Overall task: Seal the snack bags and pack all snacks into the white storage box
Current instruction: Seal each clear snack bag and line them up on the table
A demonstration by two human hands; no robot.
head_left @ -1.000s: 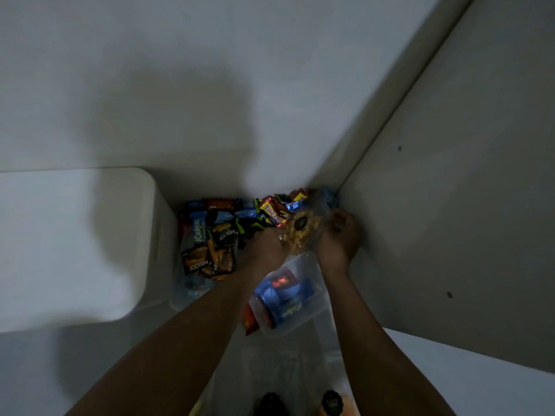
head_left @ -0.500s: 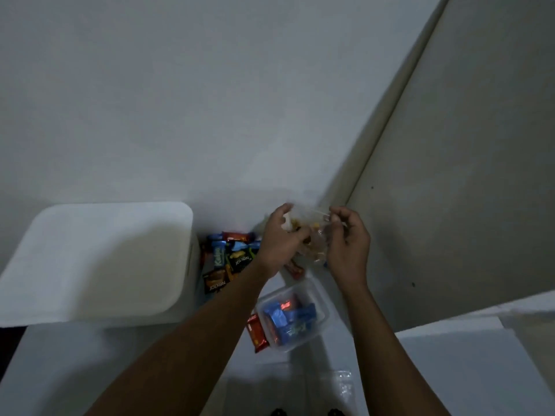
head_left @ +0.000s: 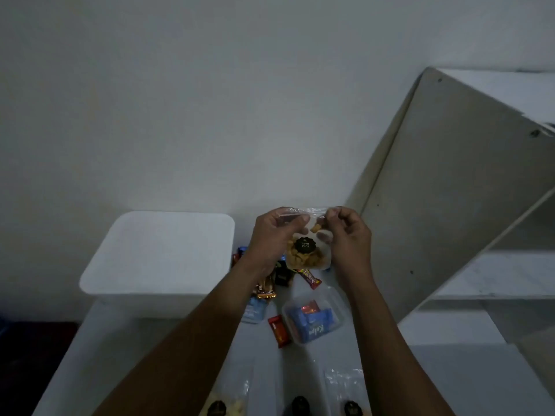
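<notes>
Right now I see the clear snack bag (head_left: pixel 307 256) held up at centre frame, above the loose wrapped snacks (head_left: pixel 309 277). The left hand (head_left: pixel 270 235) and right hand (head_left: pixel 350 238) each pinch a top corner. The white storage box (head_left: pixel 159 253) sits at nine o'clock of the bag, and a clear tub (head_left: pixel 338 301) of blue packets lies at six.
</notes>
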